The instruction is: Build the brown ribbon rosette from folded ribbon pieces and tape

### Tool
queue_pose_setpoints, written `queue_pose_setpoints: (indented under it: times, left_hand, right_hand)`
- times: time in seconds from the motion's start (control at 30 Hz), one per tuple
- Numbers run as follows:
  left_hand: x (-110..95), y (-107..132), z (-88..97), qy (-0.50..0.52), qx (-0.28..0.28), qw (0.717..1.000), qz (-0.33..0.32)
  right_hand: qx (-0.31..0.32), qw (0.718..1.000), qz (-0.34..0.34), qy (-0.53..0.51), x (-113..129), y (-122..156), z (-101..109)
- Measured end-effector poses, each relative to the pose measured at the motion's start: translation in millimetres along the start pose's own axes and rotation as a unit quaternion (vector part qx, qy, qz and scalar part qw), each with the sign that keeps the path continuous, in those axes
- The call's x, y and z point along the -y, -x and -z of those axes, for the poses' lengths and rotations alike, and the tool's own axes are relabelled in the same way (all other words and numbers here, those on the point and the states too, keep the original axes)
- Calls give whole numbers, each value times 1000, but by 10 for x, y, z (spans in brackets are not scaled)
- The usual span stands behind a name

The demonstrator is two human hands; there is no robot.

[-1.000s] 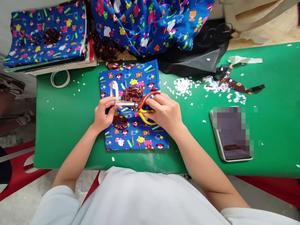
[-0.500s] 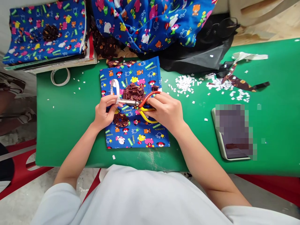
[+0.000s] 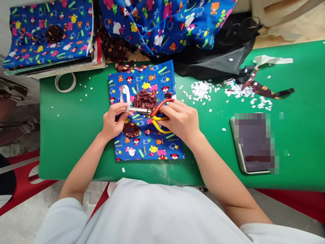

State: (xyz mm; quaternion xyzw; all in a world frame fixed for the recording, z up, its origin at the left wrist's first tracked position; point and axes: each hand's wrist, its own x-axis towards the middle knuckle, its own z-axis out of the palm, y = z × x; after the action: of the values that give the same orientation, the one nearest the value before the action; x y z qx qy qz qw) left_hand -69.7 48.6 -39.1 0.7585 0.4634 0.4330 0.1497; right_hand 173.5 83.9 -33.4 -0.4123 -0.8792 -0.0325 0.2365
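Note:
My left hand (image 3: 114,118) pinches a roll of narrow white tape (image 3: 124,92) between thumb and fingers. In my right hand (image 3: 179,120) is a pair of scissors (image 3: 162,105) with red-orange and yellow handles. Its blades point left and reach the tape at my left fingertips; whether they are parted there I cannot tell. Both hands are above a blue cartoon-print cloth piece (image 3: 149,149) lying flat. On this cloth sit a heap of small dark brown patterned pieces (image 3: 145,100) and a ring of similar pieces (image 3: 131,129).
The green table (image 3: 83,135) bears white scraps (image 3: 201,89), a phone (image 3: 254,145) at right and another tape roll (image 3: 65,83) at left. Behind lie bunched blue cloth (image 3: 162,27), black sheeting (image 3: 215,64) and a stack topped with blue cloth (image 3: 48,51). Part of a person (image 3: 10,95) shows far left.
The view has shifted very slightly. Both hands, the scissors and the tape hold nearly the same position.

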Motion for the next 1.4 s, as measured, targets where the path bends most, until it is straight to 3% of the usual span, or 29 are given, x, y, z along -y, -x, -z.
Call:
queue_pose_setpoints:
  times: [0.33,0.43,0.63,0.8,0.93,1.2,1.4]
  left_hand:
    - [20,9,-14,79,-7,997,-18]
    - [32,22,-15,73,-6,997,-19]
    - [60,40,-25,31,-20,999,-38]
    - [45,40,-23,13,-29,999,-42]
    - [16,32,-26,19,-39,999,-28]
    - [-7,12,-43,2,-70,997,11]
    - [-25,2,-41,32,-60,997,39]
  right_hand:
    - [15,1000,-7,-3,-3,7,0]
    - [-3,1000,1,-4,-6,9,0]
    - [23,999,-17,-16,-10,19,-5]
    - [-12,1000,-11,-22,-7,38,-37]
    - [-44,999,-25,-15,-7,39,-49]
    - [-34,996,-89,-2,-27,30,-47]
    - [-57,995,-81,7,-21,33,-57]
